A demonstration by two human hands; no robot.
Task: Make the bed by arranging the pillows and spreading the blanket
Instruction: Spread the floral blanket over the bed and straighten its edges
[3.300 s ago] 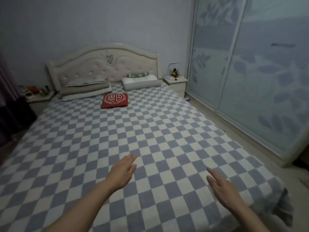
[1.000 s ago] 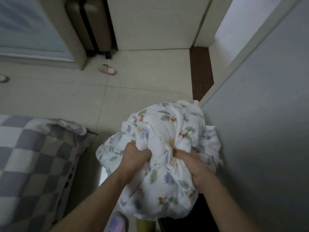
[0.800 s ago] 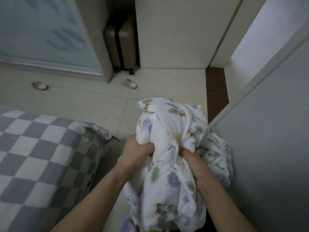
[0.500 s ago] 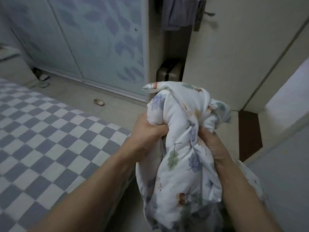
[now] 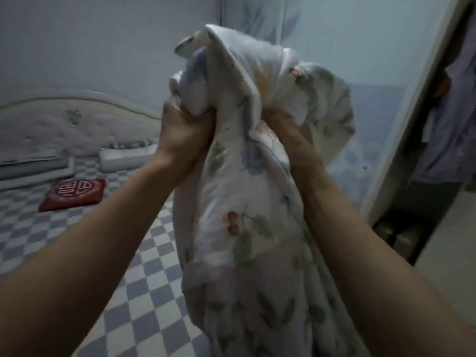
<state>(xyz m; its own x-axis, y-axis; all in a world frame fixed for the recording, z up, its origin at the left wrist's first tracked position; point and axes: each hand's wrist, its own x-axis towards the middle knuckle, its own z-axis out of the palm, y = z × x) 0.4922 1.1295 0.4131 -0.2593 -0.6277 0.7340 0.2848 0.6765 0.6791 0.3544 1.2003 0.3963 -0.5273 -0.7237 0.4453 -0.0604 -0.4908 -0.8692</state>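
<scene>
Blanket [image 5: 247, 202], white with a print of leaves and small fruit, is bunched into a thick roll and held up in the air in front of the camera, above the foot end of the bed [image 5: 144, 292]. Both hands grip it near its top. The left hand [image 5: 184, 132] has its fingers curled tightly into a fold of the cloth; the right hand [image 5: 288, 130] clutches the bundle from the other side, its fingers buried in the fabric. The two hands sit close together, with a ridge of cloth between them. Above the hands the blanket bulges out in a loose crown, and below them it hangs down between the forearms out of the bottom of the frame.

The bed carries a blue and white checked cover. At its head end, against the padded headboard [image 5: 67, 124], lie two pillows: a white pillow [image 5: 126, 157] toward the right side and a flatter grey pillow [image 5: 33, 167] at the left edge. A red cushion [image 5: 74, 193] with a round white emblem lies on the checked cover just in front of the grey pillow. To the right of the bed stands a wardrobe with pale sliding doors [image 5: 373, 73], and garments [image 5: 448, 112] hang in a dark gap beyond it.
</scene>
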